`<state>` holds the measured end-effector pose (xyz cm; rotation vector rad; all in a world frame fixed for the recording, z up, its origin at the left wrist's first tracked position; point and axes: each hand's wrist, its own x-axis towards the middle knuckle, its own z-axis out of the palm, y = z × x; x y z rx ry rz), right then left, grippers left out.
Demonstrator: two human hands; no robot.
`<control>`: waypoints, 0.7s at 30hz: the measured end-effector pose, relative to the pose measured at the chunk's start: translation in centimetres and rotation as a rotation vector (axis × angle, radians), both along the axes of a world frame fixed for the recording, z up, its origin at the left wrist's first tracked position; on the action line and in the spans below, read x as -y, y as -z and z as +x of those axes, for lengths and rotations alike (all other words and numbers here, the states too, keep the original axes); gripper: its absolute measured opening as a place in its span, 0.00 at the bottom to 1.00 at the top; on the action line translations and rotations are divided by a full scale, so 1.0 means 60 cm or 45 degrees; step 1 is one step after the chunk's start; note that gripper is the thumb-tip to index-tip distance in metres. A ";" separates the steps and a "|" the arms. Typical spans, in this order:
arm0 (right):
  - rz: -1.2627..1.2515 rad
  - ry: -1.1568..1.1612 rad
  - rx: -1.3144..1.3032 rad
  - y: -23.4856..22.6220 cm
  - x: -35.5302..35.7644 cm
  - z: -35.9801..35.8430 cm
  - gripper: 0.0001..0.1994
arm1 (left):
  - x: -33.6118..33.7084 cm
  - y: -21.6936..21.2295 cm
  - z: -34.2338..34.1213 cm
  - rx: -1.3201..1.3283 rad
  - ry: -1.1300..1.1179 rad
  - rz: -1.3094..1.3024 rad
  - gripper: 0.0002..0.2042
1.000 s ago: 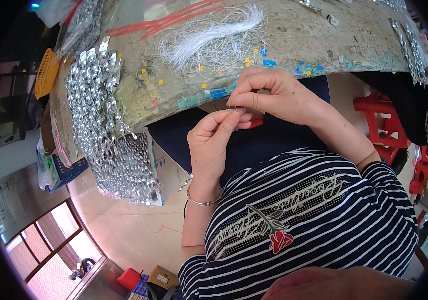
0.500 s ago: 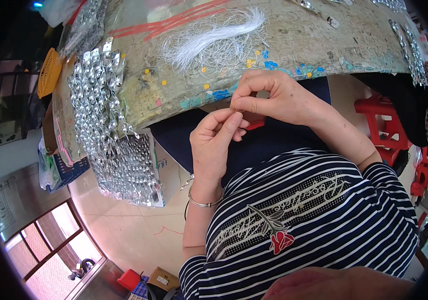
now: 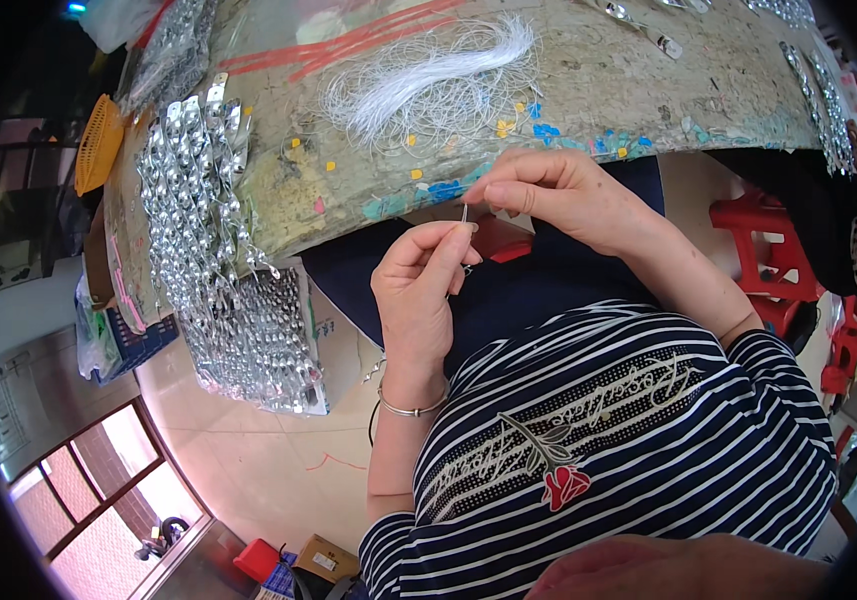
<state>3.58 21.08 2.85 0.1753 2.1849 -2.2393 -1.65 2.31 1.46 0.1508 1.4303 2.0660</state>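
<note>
My left hand is closed in a pinch, thumb against forefinger, on a short, thin whitish strand that stands up from the fingertips. Just above and to the right, my right hand has its thumb and forefinger bent close together near the strand's upper end; what they grip is too small to make out. Both hands are over my lap, in front of the table edge. Beyond them on the table lies a loose bundle of white thread, with many stray loops around it.
Shiny silver twisted strips hang over the left edge of the worn table; more strips hang at the right. Small yellow and blue scraps dot the front edge. A yellow basket stands left, a red stool right.
My hands have drawn slightly apart: the right thumb has shifted up and right, the left hand a little left. The whitish strand now shows between them.
</note>
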 end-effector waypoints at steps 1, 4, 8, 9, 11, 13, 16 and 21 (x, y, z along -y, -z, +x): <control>-0.074 -0.006 0.057 0.000 0.002 0.001 0.09 | 0.000 0.001 0.000 0.001 0.004 0.005 0.05; -0.060 -0.016 0.051 0.002 0.004 0.001 0.09 | 0.000 0.000 0.001 -0.040 0.022 -0.019 0.05; -0.093 -0.019 0.047 0.001 0.006 0.000 0.09 | 0.001 0.001 0.002 -0.035 0.034 -0.021 0.05; -0.079 -0.017 0.044 0.000 0.007 0.001 0.08 | 0.001 0.003 0.003 -0.040 0.032 -0.020 0.05; -0.066 -0.015 0.043 0.001 0.007 0.002 0.08 | 0.001 0.004 0.003 -0.043 0.031 -0.019 0.05; -0.021 -0.032 0.006 0.004 0.007 0.003 0.06 | 0.000 0.005 0.003 -0.049 0.042 -0.021 0.05; -0.020 -0.016 0.068 0.003 0.009 0.003 0.05 | 0.000 0.006 0.005 -0.069 0.044 -0.038 0.05; 0.002 -0.018 0.042 0.001 0.010 0.004 0.04 | -0.002 0.006 0.006 -0.079 0.036 -0.049 0.05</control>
